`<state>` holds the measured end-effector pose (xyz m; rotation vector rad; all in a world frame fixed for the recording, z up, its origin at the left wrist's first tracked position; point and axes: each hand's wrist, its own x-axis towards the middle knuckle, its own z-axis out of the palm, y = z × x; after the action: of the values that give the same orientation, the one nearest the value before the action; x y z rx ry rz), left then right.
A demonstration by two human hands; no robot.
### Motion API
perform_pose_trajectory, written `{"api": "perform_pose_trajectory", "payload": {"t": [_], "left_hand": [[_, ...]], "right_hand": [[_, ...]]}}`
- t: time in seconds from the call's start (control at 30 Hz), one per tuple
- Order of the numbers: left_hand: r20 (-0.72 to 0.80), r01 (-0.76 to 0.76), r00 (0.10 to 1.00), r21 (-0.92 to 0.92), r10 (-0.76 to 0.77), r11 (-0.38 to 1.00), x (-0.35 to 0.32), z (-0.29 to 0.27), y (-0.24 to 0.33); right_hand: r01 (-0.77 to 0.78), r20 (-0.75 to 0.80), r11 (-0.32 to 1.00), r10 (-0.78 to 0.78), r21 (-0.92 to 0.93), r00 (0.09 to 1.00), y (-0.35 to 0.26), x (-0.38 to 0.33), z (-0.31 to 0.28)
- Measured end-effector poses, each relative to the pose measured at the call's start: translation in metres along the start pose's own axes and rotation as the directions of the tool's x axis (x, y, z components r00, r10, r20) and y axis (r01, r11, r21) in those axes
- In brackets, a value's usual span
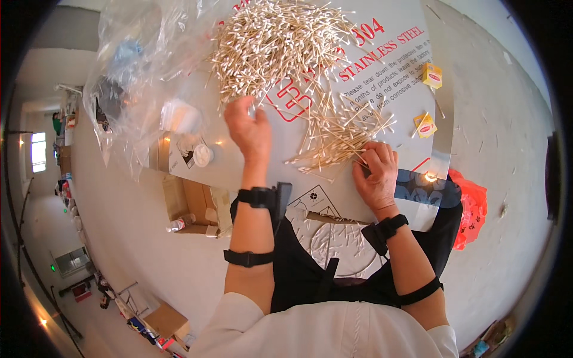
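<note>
A large heap of cotton swabs (280, 45) with pale wooden sticks and white tips covers the far part of the table. Nearer to me a looser batch of cotton swabs (340, 134) fans out. My left hand (248, 131) is at the near left edge of the heap, its fingers bent and the thumb held apart from them; nothing shows in its grip. At the near right edge of the loose batch, my right hand (379, 176) has its fingers curled with the thumb against the swab ends. Its fingers partly hide what they grip.
Two small yellow boxes (432, 76) lie at the right of the film-covered table (310, 194). Clear plastic bags (137, 77) and a small white round tub (203, 156) are at the left. Below stand a cardboard box (186, 203) and a red bag (473, 209); swabs litter the floor.
</note>
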<state>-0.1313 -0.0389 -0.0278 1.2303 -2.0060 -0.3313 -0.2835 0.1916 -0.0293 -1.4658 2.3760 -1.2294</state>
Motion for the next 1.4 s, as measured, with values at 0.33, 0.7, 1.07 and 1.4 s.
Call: {"api": "perform_pose_trajectory", "payload": {"t": [0.33, 0.7, 1.07, 1.4], "left_hand": [[0.079, 0.063, 0.994, 0.097, -0.071, 0.993, 0.033, 0.012, -0.032], [0.234, 0.306, 0.944, -0.351, -0.234, 0.885, 0.004, -0.012, -0.001], [0.306, 0.144, 0.945, -0.072, -0.116, 0.987, 0.008, 0.015, 0.008], [0.327, 0.056, 0.945, -0.132, -0.010, 0.990, 0.009, 0.005, 0.034]], "right_hand": [[-0.005, -0.007, 1.000, 0.005, 0.013, 1.000, -0.002, 0.000, 0.000], [-0.007, -0.021, 1.000, 0.008, 0.020, 1.000, -0.003, 0.001, 0.000], [-0.009, -0.010, 1.000, 0.009, 0.015, 1.000, -0.002, 0.001, 0.002], [0.008, -0.034, 1.000, -0.007, 0.028, 0.999, -0.001, 0.000, 0.000]]}}
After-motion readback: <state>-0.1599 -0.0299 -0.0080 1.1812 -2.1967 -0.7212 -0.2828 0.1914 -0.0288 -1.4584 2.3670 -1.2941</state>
